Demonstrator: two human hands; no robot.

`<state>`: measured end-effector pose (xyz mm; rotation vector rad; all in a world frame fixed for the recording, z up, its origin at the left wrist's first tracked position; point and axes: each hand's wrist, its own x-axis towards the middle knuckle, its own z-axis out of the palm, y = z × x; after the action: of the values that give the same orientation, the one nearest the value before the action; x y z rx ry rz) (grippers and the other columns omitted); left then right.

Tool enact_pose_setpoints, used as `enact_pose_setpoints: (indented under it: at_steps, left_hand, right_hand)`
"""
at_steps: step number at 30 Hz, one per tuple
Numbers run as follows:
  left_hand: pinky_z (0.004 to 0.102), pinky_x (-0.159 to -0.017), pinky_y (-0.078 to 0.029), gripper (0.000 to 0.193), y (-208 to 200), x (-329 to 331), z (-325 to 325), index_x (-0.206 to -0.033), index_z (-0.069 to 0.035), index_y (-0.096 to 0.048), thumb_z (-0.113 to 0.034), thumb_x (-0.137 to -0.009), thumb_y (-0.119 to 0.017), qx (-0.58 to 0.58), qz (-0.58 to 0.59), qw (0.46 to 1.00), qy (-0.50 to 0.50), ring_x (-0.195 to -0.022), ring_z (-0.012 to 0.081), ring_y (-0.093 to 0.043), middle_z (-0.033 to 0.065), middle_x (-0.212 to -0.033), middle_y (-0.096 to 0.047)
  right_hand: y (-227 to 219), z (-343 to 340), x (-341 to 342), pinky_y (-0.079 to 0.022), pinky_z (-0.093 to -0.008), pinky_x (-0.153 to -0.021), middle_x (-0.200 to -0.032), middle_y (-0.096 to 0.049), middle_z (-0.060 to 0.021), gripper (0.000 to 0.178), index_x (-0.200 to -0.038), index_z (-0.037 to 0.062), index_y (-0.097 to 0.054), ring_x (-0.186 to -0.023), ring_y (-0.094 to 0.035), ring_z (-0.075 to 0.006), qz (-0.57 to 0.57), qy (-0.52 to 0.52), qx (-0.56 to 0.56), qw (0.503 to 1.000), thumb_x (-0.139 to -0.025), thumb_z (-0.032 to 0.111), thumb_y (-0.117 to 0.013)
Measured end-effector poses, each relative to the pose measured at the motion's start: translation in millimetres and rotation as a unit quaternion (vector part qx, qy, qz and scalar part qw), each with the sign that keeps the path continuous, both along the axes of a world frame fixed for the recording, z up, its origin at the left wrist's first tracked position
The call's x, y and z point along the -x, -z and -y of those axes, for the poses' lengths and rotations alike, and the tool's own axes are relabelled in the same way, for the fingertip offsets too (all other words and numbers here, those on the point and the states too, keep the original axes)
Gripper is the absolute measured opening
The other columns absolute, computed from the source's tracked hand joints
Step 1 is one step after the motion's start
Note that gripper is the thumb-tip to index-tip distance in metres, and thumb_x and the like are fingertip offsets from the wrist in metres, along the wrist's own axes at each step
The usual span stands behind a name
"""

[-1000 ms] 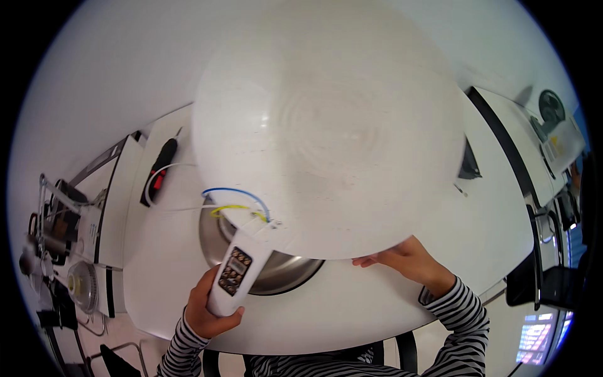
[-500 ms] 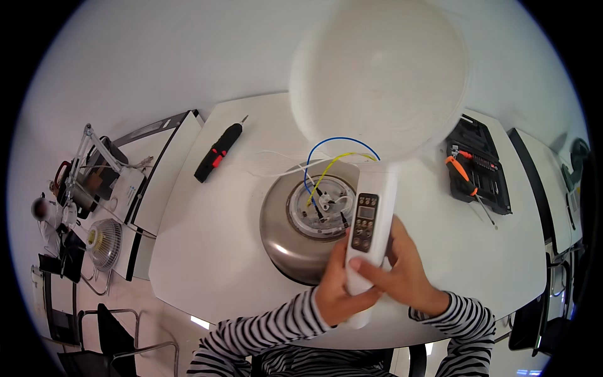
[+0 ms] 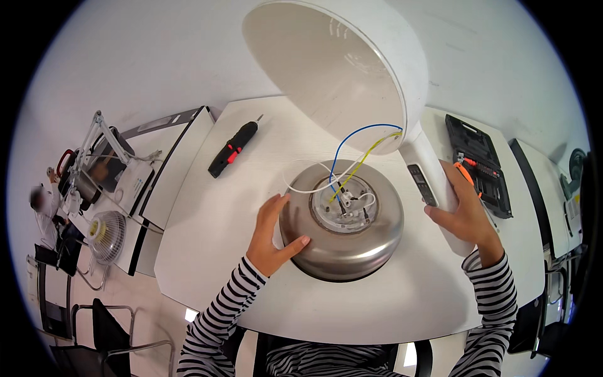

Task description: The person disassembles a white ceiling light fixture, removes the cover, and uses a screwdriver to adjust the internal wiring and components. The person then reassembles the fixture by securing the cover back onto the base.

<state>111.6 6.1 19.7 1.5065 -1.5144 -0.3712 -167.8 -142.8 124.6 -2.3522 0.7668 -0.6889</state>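
White shell (image 3: 352, 69) tilts over the surface (image 3: 352, 314), near the steel base (image 3: 340, 250); the shell's handle (image 3: 430, 157) fills the curled right grip (image 3: 468, 212), the left grip (image 3: 270, 235) spreads loosely against the base, yellow and blue wires (image 3: 361, 162) join the pieces.

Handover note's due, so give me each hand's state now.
Left hand: open, against the side of the round metal body.
Right hand: closed, holding the white handle.

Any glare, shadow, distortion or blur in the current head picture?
Head view: glints on the metal base, streaky reflections inside the white lid; head view: soft shadow on the table; head view: table edges bow, picture corners go black; head view: left hand and right hand look fairly sharp.
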Motion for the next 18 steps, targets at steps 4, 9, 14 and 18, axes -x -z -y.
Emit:
enact_pose_setpoints:
  at_steps: [4,9,14,18]
  left_hand:
    - [0.0404,-0.099,-0.023,0.073,3,3,0,-0.128,-0.004,-0.029,-0.032,-0.071,-0.066,-0.050,0.021,0.998,0.026,-0.123,0.0328,-0.021,0.0215,-0.132,-0.020]
    - [0.0368,-0.095,-0.029,0.063,14,-5,-3,-0.123,-0.004,-0.036,-0.025,-0.072,-0.066,-0.015,-0.120,0.993,-0.002,-0.118,0.0240,-0.034,0.0128,-0.126,-0.035]
    - [0.0316,-0.088,-0.036,0.059,-5,-77,8,-0.126,-0.004,-0.026,-0.017,-0.079,-0.059,0.131,-0.197,0.957,-0.166,-0.107,0.0207,-0.042,0.0139,-0.122,-0.039]
    - [0.0322,-0.076,-0.048,0.064,-38,-89,24,-0.127,0.001,-0.021,-0.020,-0.079,-0.059,0.055,-0.302,0.950,-0.048,-0.095,0.0231,-0.053,0.0172,-0.115,-0.044]
  right_hand:
    - [-13,18,0,-0.041,-0.0291,-0.080,-0.097,-0.052,-0.0109,0.061,-0.118,-0.0003,-0.039,-0.086,-0.053,-0.0179,-0.036,-0.044,-0.005,0.998,-0.062,0.000,-0.063]
    - [-31,42,-7,-0.041,-0.0289,-0.082,-0.100,-0.053,-0.0098,0.061,-0.118,-0.0011,-0.041,-0.089,-0.052,-0.0168,-0.033,-0.092,-0.113,0.989,-0.062,0.001,-0.065]
    - [-21,56,-23,-0.042,-0.0276,-0.081,-0.102,-0.052,-0.0090,0.065,-0.120,-0.0010,-0.039,-0.089,-0.052,-0.0158,-0.020,-0.145,-0.168,0.975,-0.061,0.000,-0.066]
    - [-9,75,-24,-0.041,-0.0277,-0.082,-0.105,-0.052,-0.0083,0.065,-0.120,-0.0001,-0.040,-0.092,-0.050,-0.0159,-0.023,-0.182,-0.214,0.959,-0.061,-0.001,-0.066]
